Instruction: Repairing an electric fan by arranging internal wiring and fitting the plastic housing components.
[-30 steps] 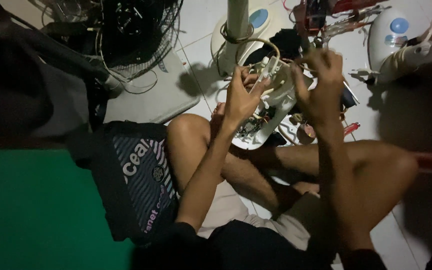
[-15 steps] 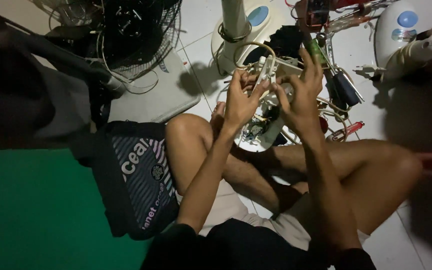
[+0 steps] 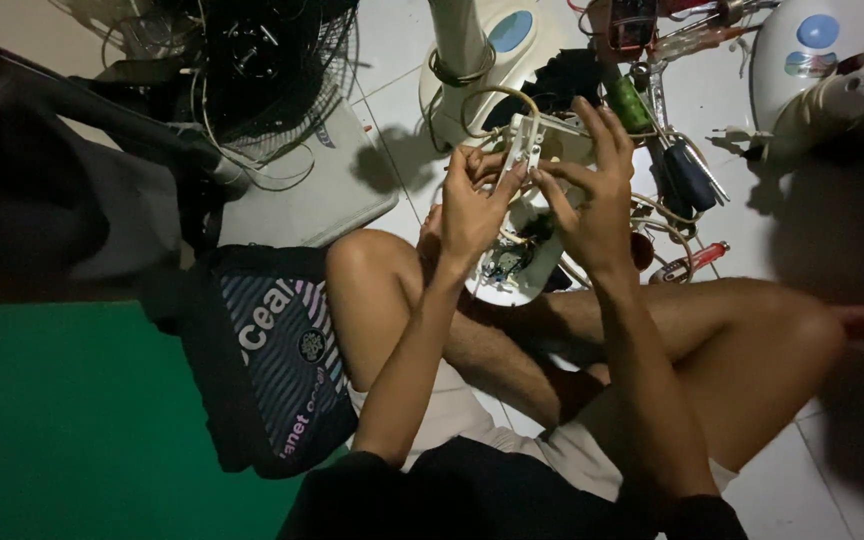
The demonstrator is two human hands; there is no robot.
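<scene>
The left hand [image 3: 470,205] and right hand [image 3: 592,195] both pinch a small white plastic switch block with pale wires [image 3: 522,145], held up between their fingertips. Just below the hands lies an opened white plastic fan housing with exposed wiring [image 3: 512,265]. Beyond the right hand lie dark-handled screwdrivers [image 3: 690,178].
</scene>
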